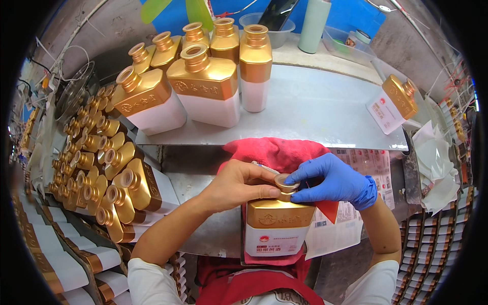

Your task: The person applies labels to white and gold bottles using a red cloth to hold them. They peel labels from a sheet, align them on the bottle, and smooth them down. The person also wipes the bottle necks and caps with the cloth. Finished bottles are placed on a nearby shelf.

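A white bottle with a gold shoulder and neck (278, 230) stands upright in front of me, with red and dark print on its white face. My left hand (241, 185), bare, has its thumb and fingers closed at the left side of the bottle's neck. From the right, my right hand (328, 179) in a blue glove pinches the same neck near its rim. Behind the bottle lies a bunched red cloth (277, 150). A small orange-red flap (329, 209) shows below my right hand, its kind unclear. Printed label sheets (335, 231) lie right of the bottle.
Several gold-and-white bottles (208, 94) stand on the grey metal shelf (315, 112), and one more bottle (392, 104) is at its right end. Many bottles (101, 168) crowd the left. White paper sheets (434, 162), a green flask (314, 25) and stacked bottles (432, 244) are on the right.
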Available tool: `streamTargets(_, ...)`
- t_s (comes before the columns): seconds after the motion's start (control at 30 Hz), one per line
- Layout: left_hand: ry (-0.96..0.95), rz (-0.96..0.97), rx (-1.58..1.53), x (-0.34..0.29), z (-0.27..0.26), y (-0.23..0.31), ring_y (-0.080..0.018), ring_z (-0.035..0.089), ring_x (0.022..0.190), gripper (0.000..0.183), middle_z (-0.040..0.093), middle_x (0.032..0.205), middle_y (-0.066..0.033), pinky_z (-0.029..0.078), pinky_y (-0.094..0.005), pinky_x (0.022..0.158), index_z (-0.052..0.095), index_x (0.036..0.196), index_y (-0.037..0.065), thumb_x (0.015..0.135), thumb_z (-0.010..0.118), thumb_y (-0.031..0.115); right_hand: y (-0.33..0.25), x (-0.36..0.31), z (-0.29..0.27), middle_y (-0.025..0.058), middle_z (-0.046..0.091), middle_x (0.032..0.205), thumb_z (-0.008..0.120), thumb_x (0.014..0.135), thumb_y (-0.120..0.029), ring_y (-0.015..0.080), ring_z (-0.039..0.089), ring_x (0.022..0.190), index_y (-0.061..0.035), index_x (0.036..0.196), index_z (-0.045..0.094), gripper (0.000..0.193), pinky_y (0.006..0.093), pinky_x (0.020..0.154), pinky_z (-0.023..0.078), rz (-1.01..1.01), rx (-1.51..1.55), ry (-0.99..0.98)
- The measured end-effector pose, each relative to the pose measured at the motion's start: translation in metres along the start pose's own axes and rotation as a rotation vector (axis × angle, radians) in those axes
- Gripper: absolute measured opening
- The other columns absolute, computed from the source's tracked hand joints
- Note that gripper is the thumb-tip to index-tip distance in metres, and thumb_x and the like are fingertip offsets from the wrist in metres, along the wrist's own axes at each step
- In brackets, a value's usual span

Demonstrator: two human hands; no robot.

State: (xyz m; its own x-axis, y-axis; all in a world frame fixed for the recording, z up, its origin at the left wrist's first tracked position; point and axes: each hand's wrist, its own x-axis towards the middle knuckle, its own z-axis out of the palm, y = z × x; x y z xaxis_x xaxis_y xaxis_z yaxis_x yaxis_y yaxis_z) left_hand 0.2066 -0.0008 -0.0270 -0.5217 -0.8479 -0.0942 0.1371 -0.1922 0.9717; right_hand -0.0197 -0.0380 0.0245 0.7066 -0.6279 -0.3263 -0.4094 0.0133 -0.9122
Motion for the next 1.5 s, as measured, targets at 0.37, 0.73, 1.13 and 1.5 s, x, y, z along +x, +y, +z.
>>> streamTargets(0.37,0.013,-0.013,-0.022,0.005,0.005,-0.001,-0.0121,0.062,0.090,0.029,0.067,0.096,-0.0094,0.049,-0.0247,0.082,0.064,0.103,-0.005,0.081,0.070,0.013,0.015,0.003,-0.005,0.0078,0.067,0.099,0.060,0.088,-0.016,0.0083,0.059,0.091,-0.0016,0.114,0.062,0.029,0.0250,0.083,0.048,-0.078,0.066,0.002)
streamTargets(0.73,0.026,-0.050,-0.032,0.002,0.003,-0.001,-0.0139,0.061,0.094,0.029,0.065,0.103,-0.0103,0.048,-0.0266,0.084,0.061,0.108,-0.005,0.082,0.067,0.004,0.036,-0.007,0.001,0.0031,0.066,0.085,0.070,0.077,-0.017,0.0066,0.058,0.077,-0.0035,0.099,0.069,0.026,0.0222,0.073,0.048,-0.009,0.149,0.184)
streamTargets(1.13,0.069,-0.043,-0.005,-0.003,0.014,0.003,-0.0142,0.063,0.090,0.028,0.066,0.099,-0.0111,0.051,-0.0265,0.081,0.063,0.104,-0.006,0.078,0.071,0.003,0.023,-0.001,0.001,0.0067,0.064,0.068,0.078,0.070,-0.032,0.0075,0.055,0.064,0.0002,0.088,0.069,0.038,0.0228,0.064,0.047,-0.057,-0.022,0.111)
streamTargets(1.5,0.051,-0.056,-0.035,-0.002,0.016,0.014,-0.0145,0.062,0.090,0.030,0.066,0.098,-0.0105,0.050,-0.0272,0.081,0.062,0.105,-0.006,0.076,0.070,-0.001,0.023,-0.006,-0.002,0.0058,0.061,0.066,0.076,0.073,-0.033,0.0076,0.052,0.063,0.0003,0.090,0.068,0.038,0.0237,0.063,0.045,-0.053,-0.045,0.097)
